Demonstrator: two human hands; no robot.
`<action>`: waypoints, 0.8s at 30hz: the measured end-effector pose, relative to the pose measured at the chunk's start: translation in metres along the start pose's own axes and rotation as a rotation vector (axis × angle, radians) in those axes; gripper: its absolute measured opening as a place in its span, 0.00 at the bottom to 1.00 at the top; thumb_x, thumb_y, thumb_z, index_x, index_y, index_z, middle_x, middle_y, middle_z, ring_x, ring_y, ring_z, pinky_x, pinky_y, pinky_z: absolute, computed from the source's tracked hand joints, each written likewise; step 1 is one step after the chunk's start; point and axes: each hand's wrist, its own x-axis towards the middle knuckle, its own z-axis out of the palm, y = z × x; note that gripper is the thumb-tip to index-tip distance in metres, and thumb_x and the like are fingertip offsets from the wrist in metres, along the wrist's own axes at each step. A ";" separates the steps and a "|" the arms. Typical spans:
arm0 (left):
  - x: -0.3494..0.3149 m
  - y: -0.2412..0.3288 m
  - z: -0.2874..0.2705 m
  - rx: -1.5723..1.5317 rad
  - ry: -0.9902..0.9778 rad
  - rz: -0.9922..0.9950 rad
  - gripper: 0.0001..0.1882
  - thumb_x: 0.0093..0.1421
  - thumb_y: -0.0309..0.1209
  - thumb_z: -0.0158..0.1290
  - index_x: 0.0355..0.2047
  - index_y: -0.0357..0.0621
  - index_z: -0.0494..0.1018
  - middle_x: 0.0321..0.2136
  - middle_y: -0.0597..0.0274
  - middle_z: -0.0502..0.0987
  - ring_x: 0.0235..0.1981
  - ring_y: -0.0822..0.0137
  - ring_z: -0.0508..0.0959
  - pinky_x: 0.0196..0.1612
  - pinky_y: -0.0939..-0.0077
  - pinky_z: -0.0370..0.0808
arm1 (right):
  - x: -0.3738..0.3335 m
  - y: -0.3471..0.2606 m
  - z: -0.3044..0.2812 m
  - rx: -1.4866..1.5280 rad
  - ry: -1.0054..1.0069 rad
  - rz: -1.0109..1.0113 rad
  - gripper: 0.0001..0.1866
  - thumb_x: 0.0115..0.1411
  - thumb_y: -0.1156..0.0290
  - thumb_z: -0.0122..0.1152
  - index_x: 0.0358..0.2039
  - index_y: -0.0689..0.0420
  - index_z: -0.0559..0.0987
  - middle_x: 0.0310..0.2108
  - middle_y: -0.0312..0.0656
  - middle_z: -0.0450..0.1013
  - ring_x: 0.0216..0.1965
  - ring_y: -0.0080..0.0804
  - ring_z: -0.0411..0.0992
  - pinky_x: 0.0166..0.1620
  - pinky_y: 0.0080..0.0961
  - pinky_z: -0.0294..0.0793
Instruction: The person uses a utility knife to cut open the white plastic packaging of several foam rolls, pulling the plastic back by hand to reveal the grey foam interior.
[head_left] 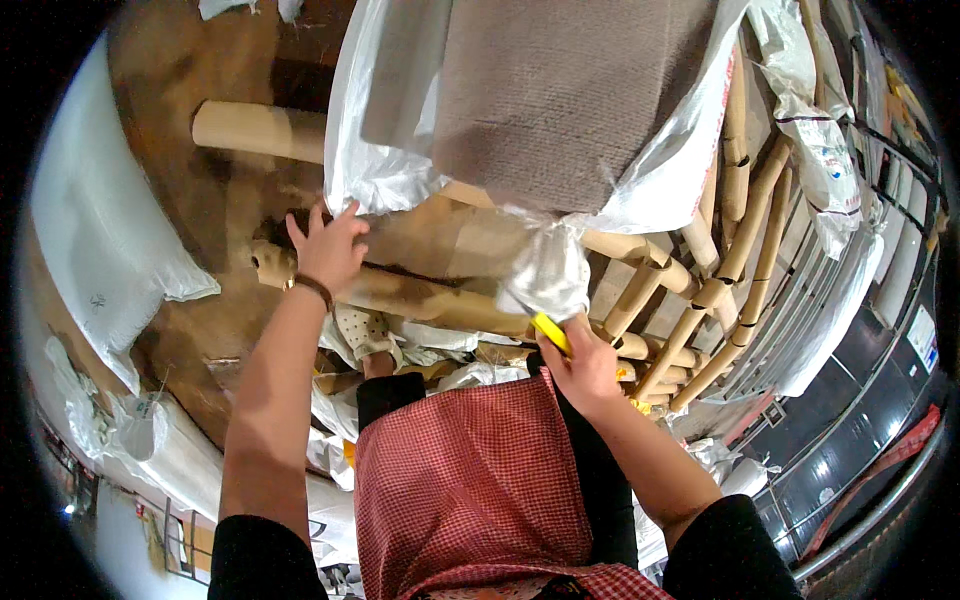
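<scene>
A large brown-grey ribbed textile bundle (565,110), perhaps rolled carpet, lies ahead of me, partly covered by white plastic wrapping (660,175). The wrapping hangs open around the textile, and a gathered white end (550,268) of it droops at the near side. My right hand (588,370) is closed around a yellow utility knife (550,334), whose tip is beside that gathered end; whether the blade touches it I cannot tell. My left hand (332,258) has its fingers spread at the lower left edge of the wrapping and holds nothing.
Brown cardboard tubes (740,260) are stacked on the right, beside a metal rack (790,320). One more tube (260,130) lies at the far left. White wrapped rolls (110,220) flank the brown floor (200,330). My shoe (362,335) stands near a long tube (430,298).
</scene>
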 end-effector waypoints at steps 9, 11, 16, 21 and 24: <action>-0.039 0.164 -0.001 -0.684 0.188 0.168 0.25 0.50 0.30 0.51 0.50 0.47 0.62 0.47 0.47 0.64 0.46 0.48 0.66 0.50 0.61 0.63 | 0.027 0.018 -0.073 0.893 0.727 0.265 0.10 0.55 0.76 0.51 0.38 0.61 0.66 0.29 0.35 0.65 0.28 0.19 0.63 0.31 0.16 0.64; -0.033 0.214 0.007 -0.711 0.217 0.221 0.31 0.51 0.32 0.51 0.55 0.43 0.54 0.53 0.41 0.56 0.51 0.44 0.62 0.53 0.59 0.61 | 0.073 0.011 -0.107 0.668 0.856 0.260 0.16 0.53 0.73 0.58 0.39 0.62 0.66 0.32 0.37 0.67 0.32 0.21 0.65 0.35 0.18 0.66; -0.033 0.270 0.033 -0.879 0.195 0.243 0.32 0.50 0.26 0.52 0.54 0.39 0.52 0.53 0.40 0.55 0.54 0.43 0.57 0.54 0.60 0.60 | 0.158 -0.005 -0.139 0.230 0.958 0.369 0.23 0.44 0.65 0.67 0.37 0.64 0.71 0.32 0.47 0.72 0.32 0.40 0.71 0.37 0.28 0.69; -0.025 0.273 0.041 -0.729 0.244 0.215 0.32 0.48 0.22 0.52 0.54 0.48 0.57 0.46 0.44 0.62 0.44 0.48 0.67 0.43 0.63 0.70 | 0.150 0.100 -0.130 0.575 0.987 0.669 0.12 0.42 0.69 0.61 0.27 0.61 0.75 0.25 0.50 0.73 0.29 0.47 0.73 0.34 0.36 0.70; -0.014 0.292 0.040 -0.421 0.026 0.203 0.29 0.48 0.27 0.51 0.53 0.60 0.62 0.50 0.47 0.62 0.50 0.50 0.64 0.50 0.63 0.65 | 0.142 0.180 -0.119 0.351 0.842 0.870 0.16 0.42 0.65 0.62 0.29 0.64 0.74 0.27 0.52 0.74 0.31 0.48 0.73 0.38 0.37 0.70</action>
